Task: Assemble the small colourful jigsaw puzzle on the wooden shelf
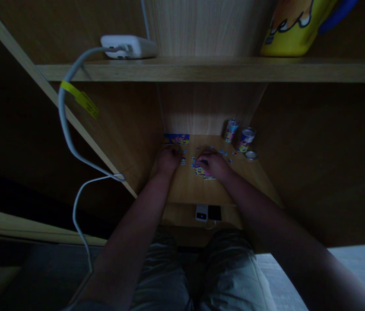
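A partly joined jigsaw puzzle point(199, 171) with a colourful cartoon picture lies on the wooden desk surface. Over its upper right part is my right hand point(215, 164), thumb and fingers pinched at a puzzle piece point(196, 165) on the puzzle's upper left edge. My left hand point(167, 160) rests to the left, its fingers curled in beside a few loose puzzle pieces point(183, 160); whatever they hold is hidden. More loose pieces point(223, 153) are scattered beyond and to the right of my right hand. A printed picture strip point(177, 139) lies behind my left hand.
Two small printed tins point(230, 131) stand at the back right, a round metal lid point(251, 155) beside them. A white device point(201, 213) sits on a lower ledge near my knees. Overhead, a shelf point(201, 70) carries a white adapter point(129, 46) with a hanging cable and a yellow mug point(294, 34).
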Tool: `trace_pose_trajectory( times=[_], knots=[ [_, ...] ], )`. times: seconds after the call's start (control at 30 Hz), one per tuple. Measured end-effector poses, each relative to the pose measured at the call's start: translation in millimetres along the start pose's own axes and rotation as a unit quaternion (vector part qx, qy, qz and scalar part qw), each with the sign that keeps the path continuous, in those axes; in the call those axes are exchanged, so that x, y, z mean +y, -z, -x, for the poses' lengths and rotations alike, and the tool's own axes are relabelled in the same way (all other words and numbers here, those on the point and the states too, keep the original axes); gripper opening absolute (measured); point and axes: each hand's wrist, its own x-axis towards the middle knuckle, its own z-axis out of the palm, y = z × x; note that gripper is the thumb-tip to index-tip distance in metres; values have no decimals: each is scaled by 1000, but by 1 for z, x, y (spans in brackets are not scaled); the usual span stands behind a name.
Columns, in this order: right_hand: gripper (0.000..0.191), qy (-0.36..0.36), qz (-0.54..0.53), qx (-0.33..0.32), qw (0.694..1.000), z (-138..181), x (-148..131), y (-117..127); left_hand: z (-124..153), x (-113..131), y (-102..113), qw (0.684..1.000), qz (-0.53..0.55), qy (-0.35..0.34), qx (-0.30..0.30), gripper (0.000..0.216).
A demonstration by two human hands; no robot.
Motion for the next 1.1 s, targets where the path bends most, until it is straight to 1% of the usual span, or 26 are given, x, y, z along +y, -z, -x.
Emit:
trace_pose_trajectory(
  times=[0.1, 0.17, 0.23, 0.33, 0.43, 0.53, 0.6, 0.63, 0.7, 0.8, 0.93, 1.0, 1.1],
  knots=[
    [10, 25, -6, 11, 1000, 1, 3, -1, 0, 0, -1, 1000, 3, 2, 4, 25],
    [13, 38, -13, 28, 999, 2, 5, -2, -1, -1, -2, 1000, 10, -8, 8, 26],
    [22, 49, -21, 42, 998, 3, 6, -1, -1, -3, -2, 1000, 17, -17, 13, 26],
    [36, 57, -24, 43, 997, 4, 8, 0, -2, -6, -6, 998, 37, -45, 22, 23],
    [35, 55, -14, 40, 998, 5, 7, 0, -2, -8, -12, 991, 81, -101, 28, 20],
    [31, 64, -17, 43, 997, 5, 5, 1, -2, -8, -18, 973, 114, -202, 8, 21],
    [30, 73, -20, 43, 996, 5, 4, 1, -3, -8, -22, 955, 111, -276, -12, 23],
    [30, 75, -20, 40, 996, 5, 4, 2, -3, -7, -23, 948, 103, -302, -19, 24],
    [31, 76, -21, 28, 996, 5, 3, 3, -2, -7, -25, 940, 83, -330, -28, 27],
    [33, 77, -26, 11, 997, 6, 3, 4, 0, -8, -26, 940, 57, -335, -31, 27],
    [35, 77, -26, 12, 997, 6, 4, 4, 1, -9, -27, 946, 31, -322, -30, 24],
    [35, 70, -27, 12, 997, 6, 5, 4, 1, -9, -28, 952, 19, -305, -27, 24],
    [37, 62, -29, 15, 998, 6, 6, 3, 2, -8, -27, 963, 8, -269, -8, 23]
  ],
)
